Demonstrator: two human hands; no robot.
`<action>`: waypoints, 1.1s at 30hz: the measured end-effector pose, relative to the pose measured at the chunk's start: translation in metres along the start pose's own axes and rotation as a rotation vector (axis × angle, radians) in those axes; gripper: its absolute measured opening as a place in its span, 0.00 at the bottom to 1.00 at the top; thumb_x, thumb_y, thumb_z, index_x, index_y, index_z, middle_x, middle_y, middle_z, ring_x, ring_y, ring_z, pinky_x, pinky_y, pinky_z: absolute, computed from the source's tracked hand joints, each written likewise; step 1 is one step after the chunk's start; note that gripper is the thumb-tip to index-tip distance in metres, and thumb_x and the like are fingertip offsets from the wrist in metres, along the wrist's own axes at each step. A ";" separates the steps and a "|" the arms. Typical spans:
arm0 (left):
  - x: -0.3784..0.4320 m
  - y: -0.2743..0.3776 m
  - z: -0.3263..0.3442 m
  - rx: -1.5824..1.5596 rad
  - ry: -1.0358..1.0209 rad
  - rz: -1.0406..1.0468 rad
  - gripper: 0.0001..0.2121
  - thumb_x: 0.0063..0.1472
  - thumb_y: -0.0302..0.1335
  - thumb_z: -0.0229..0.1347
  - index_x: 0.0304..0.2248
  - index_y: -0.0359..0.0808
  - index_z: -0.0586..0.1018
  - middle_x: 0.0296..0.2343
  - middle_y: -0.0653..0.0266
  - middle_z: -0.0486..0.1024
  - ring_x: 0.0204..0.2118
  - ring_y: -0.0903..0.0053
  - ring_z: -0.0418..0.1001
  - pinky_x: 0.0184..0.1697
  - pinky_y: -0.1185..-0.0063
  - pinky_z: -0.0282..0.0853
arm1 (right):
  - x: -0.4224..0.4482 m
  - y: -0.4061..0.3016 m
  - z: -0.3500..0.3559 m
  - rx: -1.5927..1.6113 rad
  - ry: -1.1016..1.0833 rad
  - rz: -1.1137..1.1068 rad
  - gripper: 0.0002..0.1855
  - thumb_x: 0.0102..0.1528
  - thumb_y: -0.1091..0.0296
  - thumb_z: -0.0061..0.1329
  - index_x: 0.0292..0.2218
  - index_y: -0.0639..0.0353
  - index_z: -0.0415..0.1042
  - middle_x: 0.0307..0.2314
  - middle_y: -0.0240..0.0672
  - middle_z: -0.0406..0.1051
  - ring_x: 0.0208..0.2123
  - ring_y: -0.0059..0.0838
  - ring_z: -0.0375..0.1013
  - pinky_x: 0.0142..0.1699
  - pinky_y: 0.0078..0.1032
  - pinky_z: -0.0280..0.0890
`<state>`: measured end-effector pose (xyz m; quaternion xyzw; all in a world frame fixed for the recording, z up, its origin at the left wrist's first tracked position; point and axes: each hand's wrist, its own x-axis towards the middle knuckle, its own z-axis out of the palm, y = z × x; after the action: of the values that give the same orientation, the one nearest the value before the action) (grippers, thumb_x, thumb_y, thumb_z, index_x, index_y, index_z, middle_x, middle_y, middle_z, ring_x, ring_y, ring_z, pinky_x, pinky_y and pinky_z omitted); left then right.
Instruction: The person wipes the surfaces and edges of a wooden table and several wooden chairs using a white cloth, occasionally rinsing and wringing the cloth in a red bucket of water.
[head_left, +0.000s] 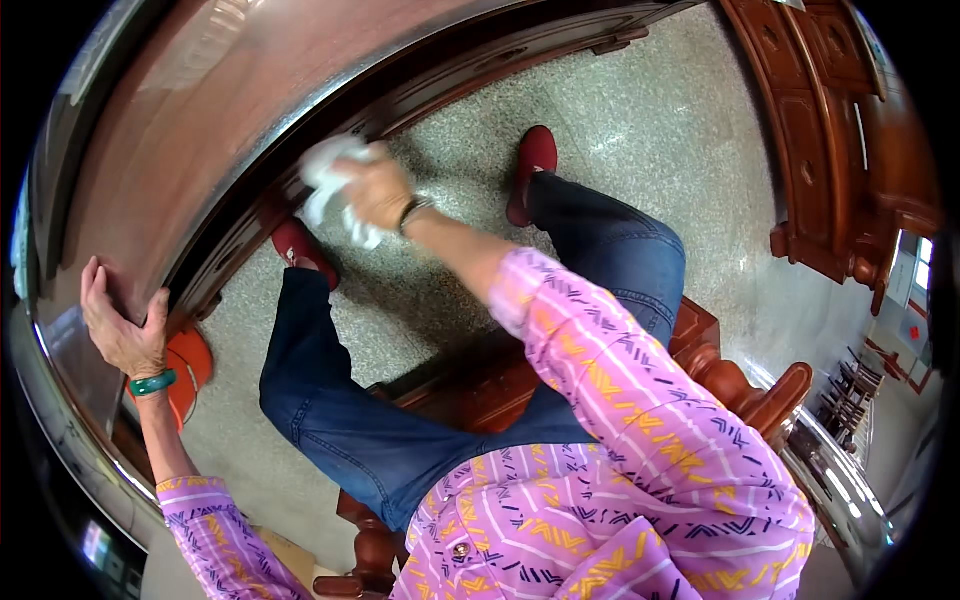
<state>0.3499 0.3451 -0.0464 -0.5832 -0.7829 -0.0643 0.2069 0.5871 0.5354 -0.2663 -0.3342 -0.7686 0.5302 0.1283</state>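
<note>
My right hand (375, 187) grips a crumpled white cloth (330, 180); hand and cloth are blurred. They are at the carved dark wooden side of a long cabinet (495, 64), and I cannot tell whether the cloth touches it. The cabinet's polished reddish-brown top (180, 112) curves across the upper left. My left hand (124, 326), with a green bangle (152, 382) at the wrist, rests on that top near its left end, thumb and fingers apart, holding nothing.
An orange bucket (189, 367) stands on the speckled floor (637, 120) below my left hand. I sit on a carved wooden chair, its arm (787, 401) at my right. Another wooden cabinet (806, 150) stands at the right. My red shoes (538, 154) are on the floor.
</note>
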 end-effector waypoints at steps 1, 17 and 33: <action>-0.003 -0.002 -0.003 0.008 -0.011 -0.006 0.33 0.49 0.52 0.53 0.46 0.33 0.65 0.48 0.57 0.63 0.50 0.61 0.61 0.51 0.71 0.57 | 0.006 0.017 -0.015 0.059 0.054 0.149 0.18 0.45 0.68 0.46 0.41 0.43 0.70 0.37 0.47 0.64 0.32 0.46 0.68 0.41 0.31 0.66; -0.007 -0.001 -0.008 -0.124 -0.037 -0.053 0.36 0.47 0.50 0.57 0.48 0.32 0.64 0.49 0.57 0.63 0.50 0.67 0.61 0.48 0.75 0.60 | 0.037 0.105 0.011 0.046 0.155 0.400 0.26 0.46 0.65 0.47 0.46 0.68 0.64 0.44 0.49 0.65 0.44 0.39 0.66 0.49 0.26 0.59; -0.012 -0.012 -0.006 -0.091 -0.049 -0.037 0.35 0.50 0.52 0.53 0.48 0.30 0.64 0.49 0.54 0.62 0.50 0.63 0.61 0.50 0.72 0.58 | 0.071 0.148 -0.118 -0.070 0.865 -0.060 0.15 0.46 0.71 0.45 0.38 0.64 0.65 0.30 0.46 0.70 0.33 0.44 0.70 0.39 0.32 0.63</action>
<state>0.3425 0.3285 -0.0443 -0.5790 -0.7946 -0.0892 0.1595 0.6550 0.6998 -0.3628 -0.5074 -0.6709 0.3108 0.4425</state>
